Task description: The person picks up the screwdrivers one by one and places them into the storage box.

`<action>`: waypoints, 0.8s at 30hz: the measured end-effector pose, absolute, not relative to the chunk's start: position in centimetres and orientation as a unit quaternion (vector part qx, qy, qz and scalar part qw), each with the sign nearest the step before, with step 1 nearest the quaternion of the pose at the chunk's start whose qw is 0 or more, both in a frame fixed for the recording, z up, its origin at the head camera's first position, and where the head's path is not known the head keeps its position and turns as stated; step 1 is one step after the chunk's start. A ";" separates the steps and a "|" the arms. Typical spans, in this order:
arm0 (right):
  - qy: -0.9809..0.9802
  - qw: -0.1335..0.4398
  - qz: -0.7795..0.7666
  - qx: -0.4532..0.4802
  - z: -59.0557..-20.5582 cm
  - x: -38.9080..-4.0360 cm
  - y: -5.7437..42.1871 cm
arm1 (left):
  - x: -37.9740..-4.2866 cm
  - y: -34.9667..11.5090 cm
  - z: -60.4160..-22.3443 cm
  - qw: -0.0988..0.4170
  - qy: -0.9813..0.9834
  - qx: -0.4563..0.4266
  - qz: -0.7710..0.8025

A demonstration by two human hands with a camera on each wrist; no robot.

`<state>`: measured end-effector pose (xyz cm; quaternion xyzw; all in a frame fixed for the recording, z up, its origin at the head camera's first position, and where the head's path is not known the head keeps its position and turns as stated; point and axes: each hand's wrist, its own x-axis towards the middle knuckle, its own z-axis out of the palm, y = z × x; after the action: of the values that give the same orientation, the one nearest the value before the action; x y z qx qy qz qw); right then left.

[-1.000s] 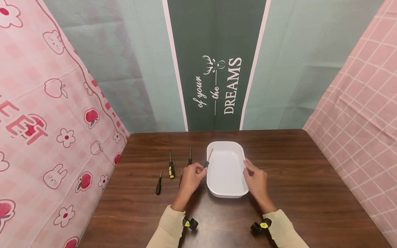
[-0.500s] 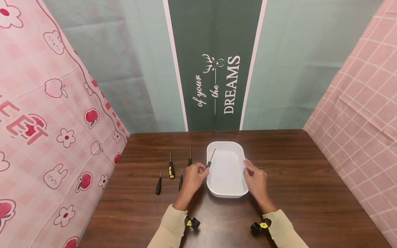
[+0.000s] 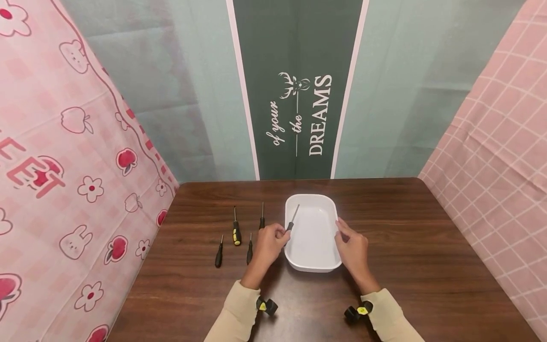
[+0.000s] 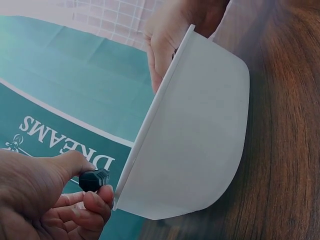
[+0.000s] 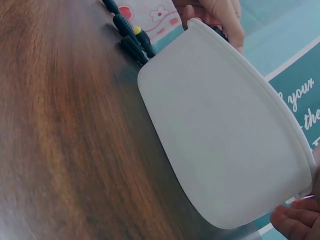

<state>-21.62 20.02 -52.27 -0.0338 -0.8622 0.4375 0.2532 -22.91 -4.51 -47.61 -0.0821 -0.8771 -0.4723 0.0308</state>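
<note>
My left hand (image 3: 268,243) pinches the black handle of a small screwdriver (image 3: 290,226) between thumb and fingers. Its metal shaft points away from me, over the left rim of a white plastic tub (image 3: 314,242). In the left wrist view the handle's butt end (image 4: 94,180) shows between thumb and fingertips, beside the tub's rim. My right hand (image 3: 353,247) grips the tub's right rim. At the edge of the right wrist view, the right fingertips (image 5: 295,220) lie against the tub's outer wall; the rest of that hand is cut off.
Left of the tub, several screwdrivers lie on the brown wooden table (image 3: 179,285): a yellow-and-black one (image 3: 237,232), a short black one (image 3: 219,256), another black one (image 3: 249,251), and one (image 3: 262,218) partly behind my left hand. Printed cloths hang around the table.
My left hand has moved slightly to the right, bringing the screwdriver further over the tub's left side. The right hand and the tub have stayed in place.
</note>
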 end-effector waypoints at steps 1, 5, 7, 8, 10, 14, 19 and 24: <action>-0.862 0.254 0.438 -0.033 -52.2 -21.6 20.0 | -22.9 -4.5 -47.6 0.031 -0.876 -0.083 -0.473; -0.862 0.254 0.437 -0.031 -52.2 -21.6 20.0 | -22.9 -4.5 -47.7 0.033 -0.876 -0.083 -0.474; -0.863 0.251 0.437 -0.031 -52.2 -21.6 20.0 | -22.9 -4.4 -47.7 0.030 -0.878 -0.080 -0.471; -0.863 0.249 0.438 -0.031 -52.2 -21.6 20.0 | -22.9 -4.4 -47.7 0.029 -0.880 -0.079 -0.468; -0.864 0.247 0.439 -0.031 -52.2 -21.6 20.0 | -22.9 -4.3 -47.6 0.022 -0.882 -0.073 -0.465; -0.864 0.246 0.438 -0.032 -52.2 -21.6 20.0 | -22.9 -4.1 -47.5 0.006 -0.884 -0.066 -0.463; -0.865 0.248 0.436 -0.031 -52.2 -21.6 20.0 | -23.0 -3.8 -47.5 -0.007 -0.881 -0.064 -0.469; -0.864 0.248 0.437 -0.032 -52.1 -21.6 20.0 | -23.0 -3.5 -47.3 -0.013 -0.878 -0.066 -0.474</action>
<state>-21.58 19.99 -52.09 -0.0317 -0.8643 0.4366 0.2477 -23.01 -3.48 -47.29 -0.0657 -0.8780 -0.4740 -0.0130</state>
